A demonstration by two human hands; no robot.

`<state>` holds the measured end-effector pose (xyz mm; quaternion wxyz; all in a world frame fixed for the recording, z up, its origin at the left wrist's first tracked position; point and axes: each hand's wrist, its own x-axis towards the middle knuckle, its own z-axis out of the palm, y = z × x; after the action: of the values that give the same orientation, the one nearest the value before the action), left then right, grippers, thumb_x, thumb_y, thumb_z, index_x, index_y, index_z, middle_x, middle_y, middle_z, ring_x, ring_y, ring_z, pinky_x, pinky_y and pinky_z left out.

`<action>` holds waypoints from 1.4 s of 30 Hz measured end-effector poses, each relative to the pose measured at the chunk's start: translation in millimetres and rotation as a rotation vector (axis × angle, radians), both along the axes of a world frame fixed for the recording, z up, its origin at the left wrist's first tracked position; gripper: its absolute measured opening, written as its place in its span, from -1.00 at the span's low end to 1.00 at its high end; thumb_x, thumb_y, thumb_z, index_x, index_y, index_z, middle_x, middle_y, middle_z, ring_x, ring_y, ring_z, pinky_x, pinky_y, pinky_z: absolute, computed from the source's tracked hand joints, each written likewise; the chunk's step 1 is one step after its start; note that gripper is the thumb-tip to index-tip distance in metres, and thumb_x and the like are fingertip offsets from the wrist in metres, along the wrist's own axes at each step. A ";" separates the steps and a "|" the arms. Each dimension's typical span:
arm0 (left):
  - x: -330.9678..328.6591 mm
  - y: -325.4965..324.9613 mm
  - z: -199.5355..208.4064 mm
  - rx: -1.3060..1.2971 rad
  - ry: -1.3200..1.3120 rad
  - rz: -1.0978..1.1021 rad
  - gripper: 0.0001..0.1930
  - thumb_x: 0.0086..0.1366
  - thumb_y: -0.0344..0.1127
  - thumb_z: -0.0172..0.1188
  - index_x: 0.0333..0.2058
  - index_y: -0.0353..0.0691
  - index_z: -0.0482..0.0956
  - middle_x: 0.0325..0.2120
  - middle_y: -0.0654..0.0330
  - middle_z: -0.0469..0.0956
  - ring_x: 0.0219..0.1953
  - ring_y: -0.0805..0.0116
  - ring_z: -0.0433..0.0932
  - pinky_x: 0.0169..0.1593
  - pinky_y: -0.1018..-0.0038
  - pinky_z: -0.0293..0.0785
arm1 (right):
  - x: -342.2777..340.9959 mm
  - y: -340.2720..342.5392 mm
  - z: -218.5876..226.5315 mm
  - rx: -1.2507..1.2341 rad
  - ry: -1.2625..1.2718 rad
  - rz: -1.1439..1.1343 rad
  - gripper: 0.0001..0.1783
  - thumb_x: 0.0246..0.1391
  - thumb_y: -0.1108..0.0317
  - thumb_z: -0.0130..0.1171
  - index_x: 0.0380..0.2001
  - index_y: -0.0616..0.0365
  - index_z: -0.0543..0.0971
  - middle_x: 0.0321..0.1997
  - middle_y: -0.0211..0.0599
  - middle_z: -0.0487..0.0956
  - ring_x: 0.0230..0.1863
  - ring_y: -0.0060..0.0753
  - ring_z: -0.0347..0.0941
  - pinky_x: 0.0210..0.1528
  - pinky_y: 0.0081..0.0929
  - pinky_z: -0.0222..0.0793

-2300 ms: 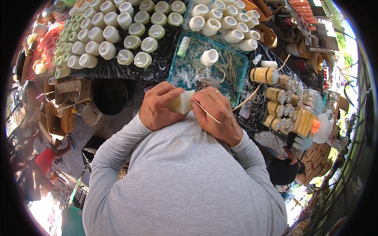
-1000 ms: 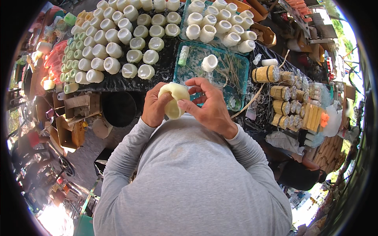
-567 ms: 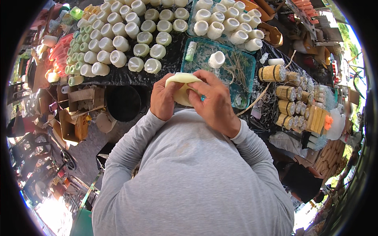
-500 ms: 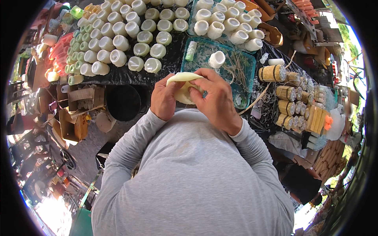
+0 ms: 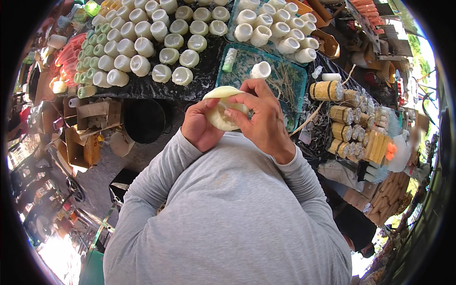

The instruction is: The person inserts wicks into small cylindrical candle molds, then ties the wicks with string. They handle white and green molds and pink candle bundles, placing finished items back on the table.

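Note:
A rounded, hollow pale-yellow piece, apparently wax [image 5: 222,119], is held up in front of my chest, its open side toward me. My left hand [image 5: 202,127] grips its left edge, thumb over the rim. My right hand [image 5: 265,122] pinches the right side, with the thumb inside the hollow and fingers over the upper rim. The fingers behind the piece are hidden. Beyond my hands is a teal tray [image 5: 243,53] holding a white wax cup [image 5: 260,70], a small white-and-green piece [image 5: 229,60] and thin straw-like strands [image 5: 286,78].
Rows of whitish wax cups [image 5: 127,47] cover the black-covered table at the left, near coral-pink pieces [image 5: 71,54]. More cups [image 5: 280,29] fill a second tray behind. Banded yellow bundles [image 5: 342,114] lie at the right. Below the table edge stand a black bucket [image 5: 145,121] and cardboard boxes [image 5: 83,149].
The wax piece has tipped so that more of its hollow faces me. My left hand has turned slightly, and my right thumb has shifted inside the piece. The view has moved slightly.

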<state>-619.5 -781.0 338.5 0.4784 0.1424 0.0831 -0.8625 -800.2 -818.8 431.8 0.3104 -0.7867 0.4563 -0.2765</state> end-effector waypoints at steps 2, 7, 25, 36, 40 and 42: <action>-0.6 2.8 -0.9 -0.019 0.047 0.013 -0.52 0.50 -0.20 0.10 0.30 -0.29 0.46 0.20 0.02 0.59 0.27 0.04 0.55 0.42 0.03 0.36 | 1.8 -0.3 -0.9 0.027 -0.024 0.008 -0.71 0.00 0.48 0.51 -0.17 0.30 0.73 -0.03 -0.12 0.52 -0.03 -0.09 0.52 -0.01 -0.25 0.48; -7.0 7.1 -3.0 0.026 -0.029 0.051 -0.56 0.54 -0.26 0.01 0.28 -0.35 0.45 0.21 0.02 0.57 0.25 0.09 0.55 0.40 0.11 0.39 | 6.6 -2.8 -0.6 0.000 0.006 -0.016 -0.78 0.03 0.49 0.49 -0.22 0.27 0.74 -0.09 -0.12 0.48 -0.06 -0.07 0.50 -0.04 -0.20 0.46; -11.9 8.2 -3.7 -0.006 -0.010 0.109 -0.48 0.55 -0.18 0.05 0.36 -0.34 0.39 0.30 0.05 0.52 0.36 0.12 0.46 0.49 0.12 0.26 | 13.1 2.4 -3.1 -0.030 0.057 -0.029 -0.78 0.15 0.49 0.45 -0.14 0.28 0.72 -0.08 -0.12 0.55 -0.14 -0.06 0.61 -0.08 -0.22 0.55; -7.2 4.5 -10.4 0.158 -0.031 0.054 -0.58 0.53 -0.28 0.01 0.26 -0.34 0.45 0.18 0.02 0.59 0.24 0.09 0.55 0.43 0.12 0.34 | 9.0 4.3 -14.0 -0.087 0.102 0.124 -0.83 0.15 0.55 0.41 -0.17 0.21 0.73 -0.10 -0.13 0.54 -0.10 -0.06 0.62 -0.05 -0.24 0.56; -5.4 5.0 -1.5 0.168 -0.002 0.066 -0.57 0.53 -0.30 0.00 0.27 -0.35 0.45 0.19 0.00 0.58 0.24 0.07 0.54 0.43 0.10 0.34 | 5.9 2.3 -12.6 -0.027 0.022 0.109 -0.83 0.11 0.54 0.44 -0.20 0.20 0.74 -0.14 -0.18 0.51 -0.16 -0.12 0.58 -0.07 -0.27 0.53; -4.2 3.6 -1.2 0.142 -0.049 0.055 -0.52 0.51 -0.23 0.04 0.30 -0.34 0.43 0.24 -0.01 0.55 0.28 0.05 0.52 0.46 0.05 0.30 | 6.9 0.0 -11.6 0.008 -0.092 0.046 -0.85 0.09 0.53 0.46 -0.23 0.20 0.74 -0.16 -0.20 0.50 -0.20 -0.15 0.54 -0.10 -0.28 0.51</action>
<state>-623.8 -777.4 337.3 0.4927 0.1946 0.1362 -0.8372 -793.3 -818.9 420.2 0.3405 -0.7823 0.4245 -0.3031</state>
